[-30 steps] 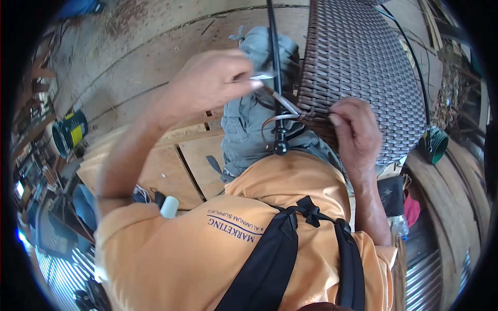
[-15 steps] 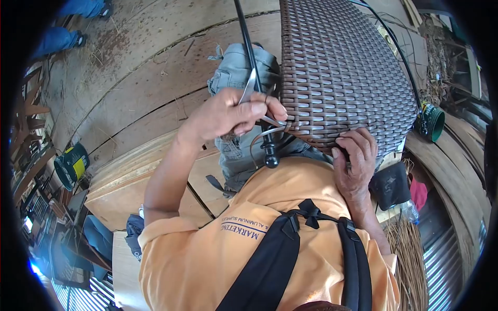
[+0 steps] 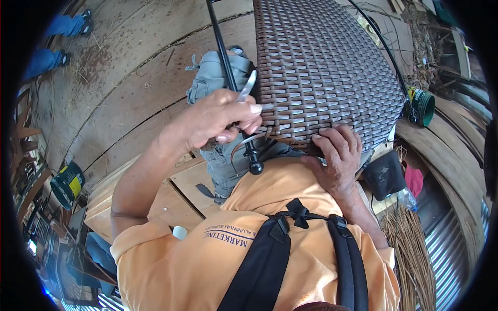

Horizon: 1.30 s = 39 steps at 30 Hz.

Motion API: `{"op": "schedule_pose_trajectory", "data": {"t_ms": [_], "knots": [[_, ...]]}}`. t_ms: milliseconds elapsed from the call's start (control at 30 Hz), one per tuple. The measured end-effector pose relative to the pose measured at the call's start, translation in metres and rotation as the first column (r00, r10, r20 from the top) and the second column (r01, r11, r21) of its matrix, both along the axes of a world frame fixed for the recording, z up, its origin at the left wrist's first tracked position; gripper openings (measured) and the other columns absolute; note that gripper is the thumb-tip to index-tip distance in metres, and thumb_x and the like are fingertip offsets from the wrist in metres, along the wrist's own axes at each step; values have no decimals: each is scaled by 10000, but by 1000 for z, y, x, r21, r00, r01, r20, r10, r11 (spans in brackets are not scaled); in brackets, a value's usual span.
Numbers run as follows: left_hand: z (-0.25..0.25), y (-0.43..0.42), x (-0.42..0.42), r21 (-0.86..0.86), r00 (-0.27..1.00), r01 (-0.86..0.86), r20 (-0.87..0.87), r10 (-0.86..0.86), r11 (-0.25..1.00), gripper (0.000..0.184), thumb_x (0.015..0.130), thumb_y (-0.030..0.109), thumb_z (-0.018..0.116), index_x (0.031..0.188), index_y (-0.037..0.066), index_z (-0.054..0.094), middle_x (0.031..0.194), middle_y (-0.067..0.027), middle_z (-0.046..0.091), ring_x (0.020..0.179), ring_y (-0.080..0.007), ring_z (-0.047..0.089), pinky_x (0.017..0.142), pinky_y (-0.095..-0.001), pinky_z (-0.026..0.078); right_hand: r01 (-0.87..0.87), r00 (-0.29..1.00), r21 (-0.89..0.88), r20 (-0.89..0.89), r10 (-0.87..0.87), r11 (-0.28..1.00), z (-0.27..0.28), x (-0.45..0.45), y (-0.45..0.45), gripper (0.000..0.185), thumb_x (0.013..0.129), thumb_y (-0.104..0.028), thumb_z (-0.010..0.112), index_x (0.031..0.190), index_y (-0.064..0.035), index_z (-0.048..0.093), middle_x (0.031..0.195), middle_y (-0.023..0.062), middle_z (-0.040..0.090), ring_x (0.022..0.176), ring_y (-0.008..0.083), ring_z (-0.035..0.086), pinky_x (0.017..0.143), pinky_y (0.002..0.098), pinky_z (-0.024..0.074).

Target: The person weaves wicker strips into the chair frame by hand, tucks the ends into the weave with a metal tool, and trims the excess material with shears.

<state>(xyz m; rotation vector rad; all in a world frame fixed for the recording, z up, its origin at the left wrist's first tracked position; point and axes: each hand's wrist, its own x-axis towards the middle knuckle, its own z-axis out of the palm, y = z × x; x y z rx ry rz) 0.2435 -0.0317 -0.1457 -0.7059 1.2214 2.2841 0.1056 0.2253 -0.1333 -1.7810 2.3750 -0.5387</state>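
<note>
A dark brown woven wicker panel (image 3: 321,78) lies across my lap, its near edge close to my body. My left hand (image 3: 223,116) is closed around a shiny flat metal tool (image 3: 248,85); one end sticks up above the fist, and a narrow tip points at the panel's left edge. Just below that fist, a loose weaving strip (image 3: 254,138) comes out of the panel's corner and curls downward. Beside the hand runs a black metal rod (image 3: 222,49) with a ball end (image 3: 256,167). My right hand (image 3: 337,155) grips the panel's near edge, fingers bent over the weave.
Green buckets stand left (image 3: 69,184) and right (image 3: 424,109). A bundle of thin sticks (image 3: 410,243), a black container (image 3: 384,176) and a plastic bottle (image 3: 407,198) are at lower right. Another person's legs in jeans (image 3: 46,62) show at upper left. Wooden boards (image 3: 129,98) cover the floor.
The whole view has shifted, so panel and rod appear farther left. My left hand has drawn back slightly from the corner, showing more of the loose strip. My right hand stays on the near edge.
</note>
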Motion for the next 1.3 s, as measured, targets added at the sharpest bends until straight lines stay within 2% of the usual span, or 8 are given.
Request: {"op": "schedule_pose_trajectory", "data": {"t_ms": [333,567,733,867,967,1033,1167,1300], "knots": [[-5,12,21,-178,994,-108,-36,104,978,376,882,346,563,695,22,524,655,-4,475,489,-30,338,428,-202,257,6,999,44,-36,-4,999,-7,2,13,559,600,-293,788,1126,-185,635,1183,-1,586,1113,274,512,942,448,392],[-16,29,31,-62,936,-348,-87,342,935,323,916,286,547,711,36,531,626,35,457,530,-19,354,445,-200,249,129,992,152,-33,-126,980,1,3,4,730,603,-310,789,1261,-102,552,1324,62,520,1240,315,452,996,457,343],[-30,45,37,-34,841,-525,-175,512,850,404,889,364,552,650,49,466,656,-48,466,485,-44,329,390,-186,265,-20,995,393,-78,55,919,15,-3,-4,832,615,-255,790,1360,-97,457,1407,97,445,1336,355,344,1055,502,270],[-26,53,33,-39,782,-608,-202,590,793,424,882,381,541,606,97,389,641,-47,460,469,-47,302,386,-188,257,-66,998,442,24,62,894,29,-4,-21,805,630,-313,800,1350,-152,478,1433,75,405,1343,348,310,1057,526,259],[-33,55,38,20,755,-619,-259,602,785,324,951,281,486,744,35,529,682,-21,494,503,-35,365,426,-187,286,-155,987,444,102,122,882,30,6,-32,786,655,-368,795,1352,-202,475,1448,66,376,1343,361,291,1050,549,262],[-30,58,35,24,722,-666,-231,653,745,346,941,280,494,671,65,474,667,-36,482,500,-45,352,421,-191,270,-172,985,437,106,139,883,25,7,-35,775,666,-373,791,1356,-223,470,1447,66,375,1340,366,294,1046,556,265],[-38,65,33,81,635,-748,-201,746,659,367,923,290,519,632,97,407,651,-47,457,551,-56,367,422,-191,257,-150,986,473,3,169,868,21,13,-38,713,707,-258,761,1355,-256,463,1451,86,351,1347,384,274,1032,557,291],[-39,75,29,106,532,-832,-131,837,545,381,913,303,541,623,112,384,653,-36,437,600,-64,383,421,-192,256,-116,986,462,-50,156,879,21,17,-45,570,796,-118,585,1340,-261,488,1406,92,400,1301,397,325,979,587,330]]}}
